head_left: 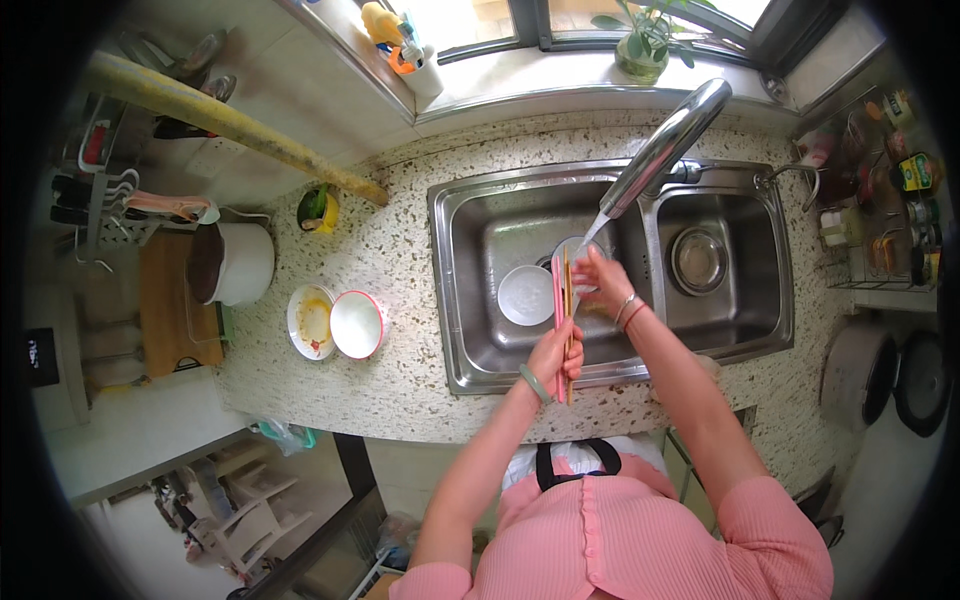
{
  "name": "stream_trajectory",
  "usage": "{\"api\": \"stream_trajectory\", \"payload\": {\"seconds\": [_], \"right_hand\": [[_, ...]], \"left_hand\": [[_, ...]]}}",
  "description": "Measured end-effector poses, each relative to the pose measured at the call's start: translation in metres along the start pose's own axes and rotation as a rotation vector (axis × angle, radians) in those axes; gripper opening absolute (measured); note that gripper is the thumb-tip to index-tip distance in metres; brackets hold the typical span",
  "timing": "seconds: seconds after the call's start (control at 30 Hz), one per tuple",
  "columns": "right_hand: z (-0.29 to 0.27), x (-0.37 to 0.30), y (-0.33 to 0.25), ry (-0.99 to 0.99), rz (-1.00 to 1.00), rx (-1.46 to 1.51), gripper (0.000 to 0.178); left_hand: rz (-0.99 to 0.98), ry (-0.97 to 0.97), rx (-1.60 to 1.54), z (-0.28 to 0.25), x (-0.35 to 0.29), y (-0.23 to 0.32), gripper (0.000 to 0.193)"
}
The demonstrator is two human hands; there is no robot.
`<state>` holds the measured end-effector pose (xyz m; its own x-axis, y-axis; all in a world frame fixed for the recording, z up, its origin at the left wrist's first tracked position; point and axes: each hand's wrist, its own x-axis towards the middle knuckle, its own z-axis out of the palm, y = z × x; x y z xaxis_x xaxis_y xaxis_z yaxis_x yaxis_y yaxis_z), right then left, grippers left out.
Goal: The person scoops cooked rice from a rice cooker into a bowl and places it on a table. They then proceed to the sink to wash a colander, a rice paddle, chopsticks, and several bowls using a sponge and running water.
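Observation:
My left hand is closed around a bundle of chopsticks, some pink and some golden brown, over the front of the large sink basin. Their far ends point toward the running water from the tap. Close beside them, on the right, is my right hand, slightly blurred, its fingers stretched out near the stream. A white bowl sits in the basin left of the chopsticks. Behind their tips is another pale, round dish, partly hidden by the water and my right hand.
The chrome tap arches over the basin. A round metal dish lies in the smaller right basin. On the left counter stand a food-stained bowl, a red-rimmed white bowl and a white pot. A yellowish pipe slants at upper left.

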<state>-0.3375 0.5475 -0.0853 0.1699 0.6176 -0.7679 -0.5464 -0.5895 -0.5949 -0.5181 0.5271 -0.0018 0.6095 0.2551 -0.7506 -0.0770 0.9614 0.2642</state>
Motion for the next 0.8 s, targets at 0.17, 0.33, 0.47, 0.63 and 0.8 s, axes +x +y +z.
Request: {"api": "stream_trajectory", "payload": {"seconds": [0.17, 0.33, 0.47, 0.63, 0.8], "right_hand": [[0.005, -0.027, 0.003, -0.199, 0.096, -0.105, 0.051], [0.004, -0.031, -0.009, -0.341, 0.081, 0.025, 0.047], [0.013, -0.03, -0.021, -0.246, 0.088, 0.016, 0.045], [0.027, -0.027, -0.029, -0.329, 0.098, 0.089, 0.044], [0.017, -0.012, -0.017, -0.364, 0.091, 0.102, 0.036]], "left_hand": [[-0.134, -0.154, 0.112, -0.007, 0.016, 0.009, 0.042], [-0.106, -0.237, 0.029, -0.003, 0.026, 0.02, 0.049], [-0.111, -0.241, 0.036, 0.009, 0.019, 0.029, 0.049], [-0.106, -0.336, 0.007, -0.009, 0.016, 0.032, 0.049], [-0.072, -0.362, -0.018, -0.016, 0.007, 0.027, 0.055]]}}
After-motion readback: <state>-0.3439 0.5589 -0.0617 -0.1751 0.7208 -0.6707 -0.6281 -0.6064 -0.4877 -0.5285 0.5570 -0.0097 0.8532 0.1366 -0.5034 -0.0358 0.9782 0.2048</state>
